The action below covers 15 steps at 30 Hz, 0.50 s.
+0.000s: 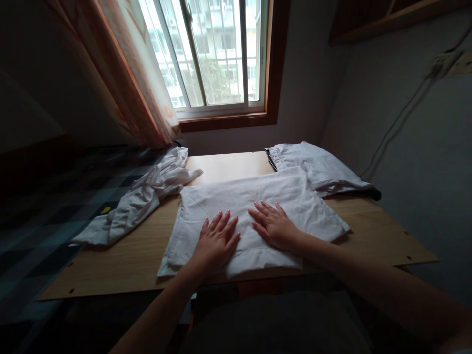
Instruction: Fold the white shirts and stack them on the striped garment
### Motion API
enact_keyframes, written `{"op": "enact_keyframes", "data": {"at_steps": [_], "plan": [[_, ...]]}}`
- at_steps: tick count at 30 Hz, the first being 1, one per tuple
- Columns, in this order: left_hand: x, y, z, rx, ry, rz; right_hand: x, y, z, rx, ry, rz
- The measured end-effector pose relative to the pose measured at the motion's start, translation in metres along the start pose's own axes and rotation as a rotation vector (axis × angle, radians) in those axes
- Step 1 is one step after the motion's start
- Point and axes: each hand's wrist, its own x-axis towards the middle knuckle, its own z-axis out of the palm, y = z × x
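A white cloth garment [228, 196], folded into a wide flat shape, lies on the wooden board in front of me. My left hand [218, 237] rests flat on its left half, fingers spread. On the right half lies my right hand [272, 223], palm down with the fingers stretched out. Neither hand grips the fabric. Small wrinkles run across the cloth, and its near edge lies close to the board's front edge. The exact kind of garment cannot be told.
The wooden board [110, 275] has a crumpled white cloth [138, 201] along its left side. A folded white garment with dark trim [313, 164] sits at the back right. A checked bedspread [55, 221] lies left. Behind are a window [217, 54] and curtain [121, 73]; a cord [394, 123] hangs right.
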Motion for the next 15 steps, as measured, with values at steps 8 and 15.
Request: {"op": "enact_keyframes", "data": {"at_steps": [8, 15], "plan": [[-0.035, -0.022, 0.001, 0.093, 0.083, -0.109, -0.015, 0.028, -0.001, -0.003, 0.023, 0.005], [-0.055, -0.032, -0.003, 0.143, 0.043, -0.307, -0.030, 0.055, 0.002, -0.085, 0.082, -0.002]]}}
